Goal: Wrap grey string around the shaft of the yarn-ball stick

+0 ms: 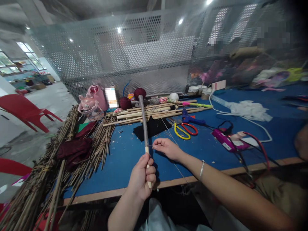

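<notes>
Nearest the camera come the person's bare forearms, the left one rising to a left hand (141, 176) clenched around the pale, bare wooden end of a yarn-wrapped stick (144, 123). That stick stands out over the blue tabletop (115, 173), its grey covering reaching from just above the fist to the far end, where a maroon ball (140, 93) shows; whether the two are joined cannot be told. Gripping the uncovered part probably keeps the fingers off the wrapping and leaves the stick free to turn. The right hand (168, 149), a bracelet (202, 168) on its forearm, pinches a fine thread (150, 146) between thumb and forefinger just beside the stick, seemingly to keep it taut where the covering ends.

Beyond the right hand, scissors (184, 130) with yellow and red handles and a blue glue gun (193, 119) lie near one another, likely for quick reach; the purple power strip (223, 141) sits farther right, perhaps to serve corded tools. Thin brown sticks (103, 144) are heaped on the left, out of the working space.

No brand or wording is legible: the phone screen (111, 98) is pixelated, and marks on the pale card (218, 85) are too small.
</notes>
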Tool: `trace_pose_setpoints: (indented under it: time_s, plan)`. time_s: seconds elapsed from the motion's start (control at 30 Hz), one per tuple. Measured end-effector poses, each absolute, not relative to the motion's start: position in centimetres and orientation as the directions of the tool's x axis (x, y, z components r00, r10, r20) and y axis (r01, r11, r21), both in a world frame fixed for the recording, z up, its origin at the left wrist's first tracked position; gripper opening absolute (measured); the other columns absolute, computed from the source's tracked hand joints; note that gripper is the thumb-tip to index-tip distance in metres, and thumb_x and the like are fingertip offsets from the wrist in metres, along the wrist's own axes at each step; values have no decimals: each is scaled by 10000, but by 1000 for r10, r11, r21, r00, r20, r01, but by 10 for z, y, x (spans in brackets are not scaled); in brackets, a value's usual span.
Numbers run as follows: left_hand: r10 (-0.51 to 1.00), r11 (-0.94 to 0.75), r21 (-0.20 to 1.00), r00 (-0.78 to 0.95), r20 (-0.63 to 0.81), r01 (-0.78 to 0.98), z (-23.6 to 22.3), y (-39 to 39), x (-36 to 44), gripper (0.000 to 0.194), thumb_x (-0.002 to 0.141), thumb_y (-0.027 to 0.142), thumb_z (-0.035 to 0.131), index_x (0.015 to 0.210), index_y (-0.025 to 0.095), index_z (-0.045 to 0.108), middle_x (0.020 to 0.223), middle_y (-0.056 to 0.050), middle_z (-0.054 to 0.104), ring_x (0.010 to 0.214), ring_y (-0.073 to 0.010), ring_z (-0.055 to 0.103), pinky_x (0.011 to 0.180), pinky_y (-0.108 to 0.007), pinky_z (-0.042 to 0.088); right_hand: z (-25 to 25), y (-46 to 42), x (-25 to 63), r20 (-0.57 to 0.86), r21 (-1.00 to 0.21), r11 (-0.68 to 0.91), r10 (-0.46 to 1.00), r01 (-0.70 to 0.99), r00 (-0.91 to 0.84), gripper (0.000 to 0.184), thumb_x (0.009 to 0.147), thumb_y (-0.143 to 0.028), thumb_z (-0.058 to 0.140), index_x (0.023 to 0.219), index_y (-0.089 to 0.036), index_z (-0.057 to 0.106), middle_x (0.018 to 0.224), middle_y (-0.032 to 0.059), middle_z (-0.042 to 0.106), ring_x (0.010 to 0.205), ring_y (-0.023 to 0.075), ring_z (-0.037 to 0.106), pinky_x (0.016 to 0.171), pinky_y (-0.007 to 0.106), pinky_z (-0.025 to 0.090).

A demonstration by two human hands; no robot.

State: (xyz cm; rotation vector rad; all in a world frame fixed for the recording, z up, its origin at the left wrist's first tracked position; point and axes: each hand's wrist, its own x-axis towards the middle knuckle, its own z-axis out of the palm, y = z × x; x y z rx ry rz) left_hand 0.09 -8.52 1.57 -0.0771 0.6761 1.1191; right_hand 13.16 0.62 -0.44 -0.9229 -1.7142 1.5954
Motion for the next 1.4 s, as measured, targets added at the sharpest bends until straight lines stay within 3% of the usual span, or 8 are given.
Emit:
trace_pose_setpoints:
  time_s: [0.17,0.4,0.67,0.83,0.97,1.1,1.2,1.4]
  plan:
    - [834,421,431,153,-530,-798,9,-87,6,129,787,249,517,836,136,480,652,32,426,417,6,374,338,-78,277,-5,6,131,-18,-997,26,830,70,-557,268,696,-388,573,692,-124,526,547,-44,426,482,58,324,465,199,246]
    - [829,465,70,407,-385,-882,5,-90,1,185,852,288,394,840,121,474,529,72,277,351,12,256,306,-71,166,-3,9,126,-118,-992,-114,773,47,-624,226,706,-348,580,757,-133,527,451,-83,361,382,34,261,371,168,196]
    - [827,464,62,406,-388,-884,6,-89,2,218,851,334,378,806,144,474,492,75,259,344,0,265,328,-78,183,4,33,123,-239,-937,-345,505,59,-829,428,700,-285,591,1097,-159,495,387,-127,246,305,27,132,284,153,97]
    - [766,588,478,262,-587,-652,6,-86,3,321,787,463,419,755,155,501,542,14,473,391,-63,407,379,-159,290,-4,35,124,-196,-948,-319,540,17,-819,405,719,-272,579,1102,-162,510,442,-106,311,312,21,164,277,160,102]
    - [947,316,948,44,-318,36,21,-80,-20,334,701,469,532,580,159,559,500,-19,493,481,-131,462,469,-217,296,-5,35,126,-215,-935,-354,537,13,-816,383,705,-253,588,1073,-168,522,487,-94,359,324,16,175,283,158,122]
    - [998,64,789,-41,-49,611,48,-47,-47,303,557,471,658,515,185,571,443,-1,461,480,-142,430,486,-228,245,-3,36,125,-240,-902,-430,544,-22,-804,325,686,-240,606,995,-175,527,467,-107,307,332,13,138,292,147,96]
    - [967,40,814,-227,114,579,56,1,-42,372,595,503,616,743,162,601,599,-35,565,573,-153,489,524,-226,299,-3,37,125,-248,-873,-485,544,-59,-801,295,670,-225,622,943,-185,518,446,-119,251,336,13,104,296,139,68]
    - [979,203,963,-48,-197,180,31,68,-5,471,643,566,537,797,121,552,695,-79,590,508,-120,511,451,-213,350,-4,36,126,-240,-883,-465,554,-57,-797,277,695,-240,601,954,-193,515,447,-117,241,330,16,104,289,141,68]
